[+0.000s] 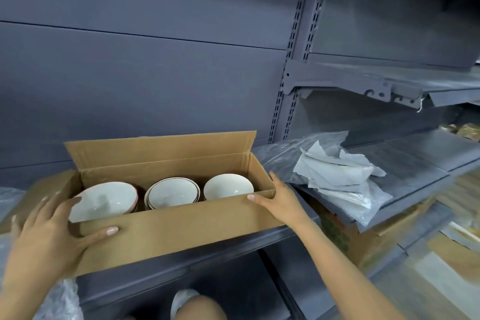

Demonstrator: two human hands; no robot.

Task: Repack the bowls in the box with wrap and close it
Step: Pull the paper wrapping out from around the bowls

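Head view, item 1 — box (166, 235): long brown corrugated carton on a dark metal shelf (233, 247), at about 7 o'clock of frame centre. Rear flap upright, top open. Judged stiff enough along its walls but liable to sag in the middle when loaded; best taken at both short ends or from beneath, not by the flaps.

Item 2 — bowls (172, 193): three groups of pale ceramic bowls in a row inside the box, the left one tilted, the middle visibly nested. Judged heavy for their size, smooth, breakable; no wrap shows between them.

Item 3 — wrap (337, 176): crumpled grey-white sheets on clear plastic, at 3 o'clock of the box on the neighbouring shelf. Light, soft, easily pinched at any edge.

Item 4 — left hand (49, 239): fingers spread, thumb along the box's front wall, fingers reaching over the left end; a flat steadying hold, not a closed grip.

Item 5 — right hand (278, 196): fingers nearly straight — thumb on the front rim, fingers against the right end wall.
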